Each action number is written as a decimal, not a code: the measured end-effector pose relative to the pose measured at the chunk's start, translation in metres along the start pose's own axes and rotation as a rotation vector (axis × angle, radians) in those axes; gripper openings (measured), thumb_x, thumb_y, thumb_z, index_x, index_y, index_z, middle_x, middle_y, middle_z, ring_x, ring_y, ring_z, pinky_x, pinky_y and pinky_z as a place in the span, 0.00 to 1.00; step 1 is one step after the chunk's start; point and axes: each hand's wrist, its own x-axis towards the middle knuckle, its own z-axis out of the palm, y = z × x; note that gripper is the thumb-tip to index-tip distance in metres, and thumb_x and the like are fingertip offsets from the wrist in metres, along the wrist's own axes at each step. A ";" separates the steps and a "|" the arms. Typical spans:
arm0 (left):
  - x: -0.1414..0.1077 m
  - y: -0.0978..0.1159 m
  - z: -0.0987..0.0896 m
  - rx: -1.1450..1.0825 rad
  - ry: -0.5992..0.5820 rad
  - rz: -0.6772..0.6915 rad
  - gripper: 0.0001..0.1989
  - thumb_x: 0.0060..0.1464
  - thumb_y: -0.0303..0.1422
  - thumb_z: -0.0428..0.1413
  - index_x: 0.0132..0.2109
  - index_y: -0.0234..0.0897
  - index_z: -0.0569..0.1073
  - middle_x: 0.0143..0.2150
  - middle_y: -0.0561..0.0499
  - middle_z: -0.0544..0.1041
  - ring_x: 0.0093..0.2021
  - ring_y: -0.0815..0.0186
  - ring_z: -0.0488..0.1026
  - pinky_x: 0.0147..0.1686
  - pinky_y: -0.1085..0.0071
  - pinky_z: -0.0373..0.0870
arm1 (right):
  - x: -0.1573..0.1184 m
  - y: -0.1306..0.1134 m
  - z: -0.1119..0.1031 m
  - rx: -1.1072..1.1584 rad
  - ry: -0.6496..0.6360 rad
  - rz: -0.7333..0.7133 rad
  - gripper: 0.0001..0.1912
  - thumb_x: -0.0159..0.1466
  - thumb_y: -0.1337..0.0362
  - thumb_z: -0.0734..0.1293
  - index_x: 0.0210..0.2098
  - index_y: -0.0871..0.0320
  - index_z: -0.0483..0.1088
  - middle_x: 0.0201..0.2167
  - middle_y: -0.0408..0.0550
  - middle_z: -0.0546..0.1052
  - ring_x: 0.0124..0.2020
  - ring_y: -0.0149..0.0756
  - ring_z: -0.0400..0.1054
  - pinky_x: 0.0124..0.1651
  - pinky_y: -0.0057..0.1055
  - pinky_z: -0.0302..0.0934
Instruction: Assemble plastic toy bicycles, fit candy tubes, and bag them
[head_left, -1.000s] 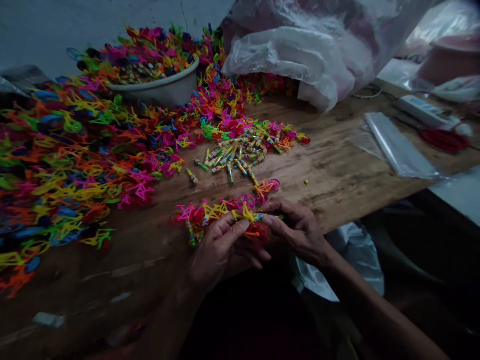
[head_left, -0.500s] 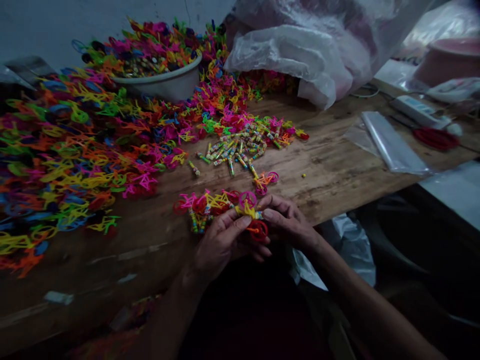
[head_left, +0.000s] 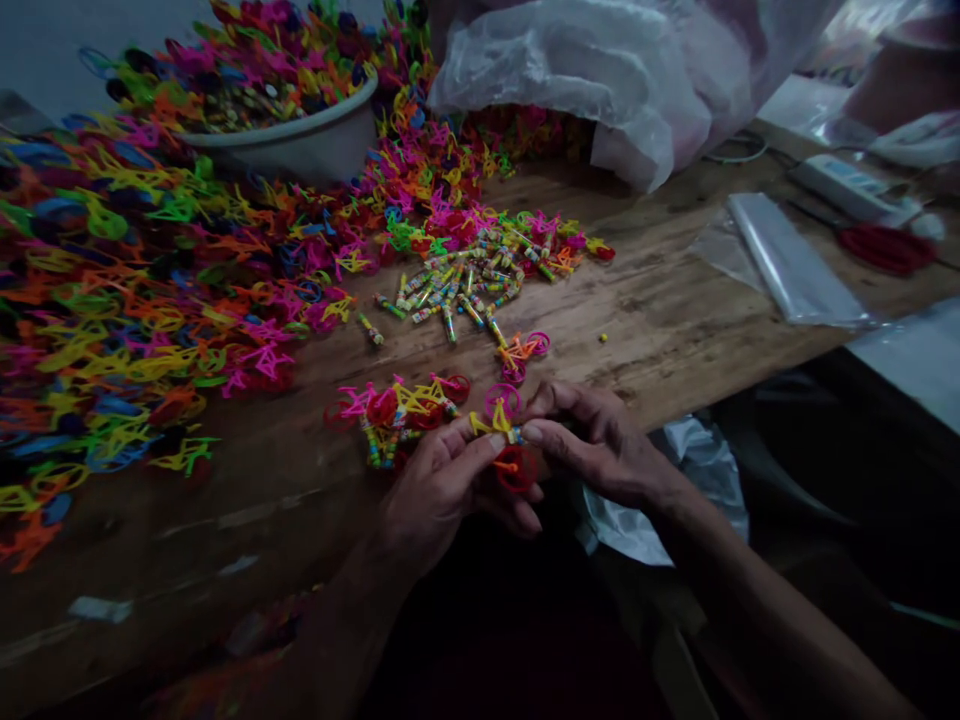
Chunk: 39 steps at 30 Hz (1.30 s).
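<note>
My left hand (head_left: 442, 480) is closed around a small plastic toy bicycle (head_left: 501, 412) with a yellow frame, a pink wheel on top and a red wheel below. Thumb and index finger of my right hand (head_left: 592, 440) pinch a small patterned tube (head_left: 514, 436) at the bicycle's frame; the fingers cover most of the tube. Just left of my left hand lies a small group of toy bicycles (head_left: 405, 402) with tubes on them. Beyond my hands, an orange toy bicycle (head_left: 520, 352) with pink wheels touches a loose tube.
Patterned tubes (head_left: 457, 285) lie in a pile on the wooden table (head_left: 645, 300). A large heap of colourful plastic bicycles (head_left: 150, 290) covers the left side, around a full grey basin (head_left: 300, 145). Clear plastic bags (head_left: 795, 260), a power strip (head_left: 855, 188) and red-handled scissors (head_left: 885, 248) lie right.
The view has shifted slightly, so the table things sit a little higher and further left. Both hands keep hold of the bicycle and tube, with only slight finger movement.
</note>
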 end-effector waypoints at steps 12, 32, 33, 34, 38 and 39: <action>-0.012 -0.014 -0.024 0.248 0.279 0.032 0.13 0.53 0.42 0.51 0.37 0.35 0.64 0.21 0.53 0.72 0.16 0.65 0.70 0.16 0.72 0.65 | 0.011 0.001 0.023 -0.150 -0.094 -0.009 0.08 0.65 0.61 0.61 0.34 0.59 0.66 0.27 0.41 0.70 0.27 0.26 0.63 0.30 0.23 0.56; -0.008 0.048 -0.045 1.581 0.967 0.391 0.08 0.58 0.33 0.47 0.37 0.37 0.70 0.41 0.47 0.74 0.38 0.61 0.73 0.32 0.70 0.60 | 0.088 0.046 -0.025 -0.860 -0.009 -0.261 0.18 0.57 0.73 0.61 0.47 0.58 0.68 0.42 0.52 0.69 0.39 0.37 0.63 0.41 0.30 0.57; 0.000 0.052 -0.040 1.604 0.930 0.400 0.09 0.59 0.33 0.47 0.35 0.38 0.70 0.37 0.49 0.75 0.36 0.61 0.73 0.32 0.70 0.60 | 0.089 0.046 -0.027 -0.851 0.036 -0.242 0.20 0.58 0.75 0.60 0.49 0.59 0.66 0.42 0.52 0.69 0.38 0.36 0.63 0.39 0.28 0.57; 0.011 0.056 -0.035 1.622 0.883 0.400 0.10 0.59 0.33 0.46 0.34 0.38 0.71 0.35 0.49 0.75 0.35 0.61 0.73 0.31 0.70 0.59 | 0.090 0.046 -0.029 -0.867 0.084 -0.212 0.20 0.58 0.75 0.58 0.50 0.59 0.65 0.42 0.52 0.70 0.37 0.35 0.64 0.38 0.28 0.56; 0.063 0.063 -0.005 1.626 0.719 0.323 0.14 0.58 0.35 0.47 0.35 0.36 0.75 0.32 0.43 0.77 0.34 0.56 0.74 0.32 0.66 0.61 | 0.106 0.039 -0.043 -0.996 0.155 -0.075 0.14 0.63 0.72 0.55 0.43 0.62 0.68 0.37 0.53 0.72 0.34 0.35 0.65 0.35 0.27 0.55; 0.075 0.062 0.001 1.615 0.697 0.292 0.14 0.58 0.36 0.47 0.34 0.35 0.76 0.32 0.41 0.77 0.34 0.55 0.74 0.33 0.65 0.62 | 0.114 0.036 -0.046 -1.006 0.130 -0.057 0.13 0.64 0.71 0.55 0.41 0.61 0.69 0.35 0.52 0.73 0.34 0.34 0.66 0.35 0.26 0.55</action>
